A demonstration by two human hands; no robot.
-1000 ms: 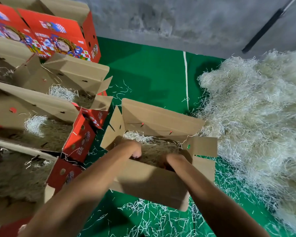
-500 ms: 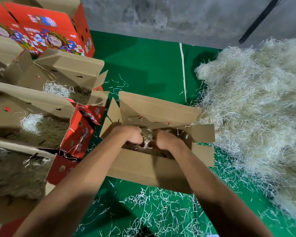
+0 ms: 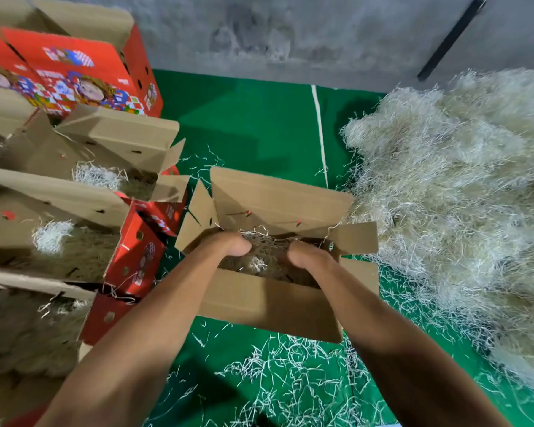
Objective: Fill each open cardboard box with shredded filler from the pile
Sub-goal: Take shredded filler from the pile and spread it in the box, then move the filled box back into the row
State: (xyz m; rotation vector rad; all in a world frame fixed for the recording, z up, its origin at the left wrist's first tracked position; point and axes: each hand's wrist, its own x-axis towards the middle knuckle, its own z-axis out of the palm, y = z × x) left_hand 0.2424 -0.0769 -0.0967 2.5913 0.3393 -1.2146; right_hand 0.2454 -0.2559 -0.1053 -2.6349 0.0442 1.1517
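An open brown cardboard box (image 3: 269,306) stands on the green mat in the middle of the view, flaps up. Tan shredded filler (image 3: 259,265) lies inside it. My left hand (image 3: 228,246) and my right hand (image 3: 305,257) are both down in the box, knuckles up. Their fingers curl into the filler and are mostly hidden. A few strands stretch between the two hands. The big pale filler pile (image 3: 460,195) rises just right of the box and touches its right flap.
Several open boxes holding filler (image 3: 74,251) crowd the left side, red printed boxes (image 3: 74,72) behind them. Loose strands (image 3: 290,374) litter the green mat (image 3: 259,124) in front. A grey wall (image 3: 290,32) closes the back.
My hands came together over the middle of the box and have drawn slightly apart, still buried in the filler. The box has not moved.
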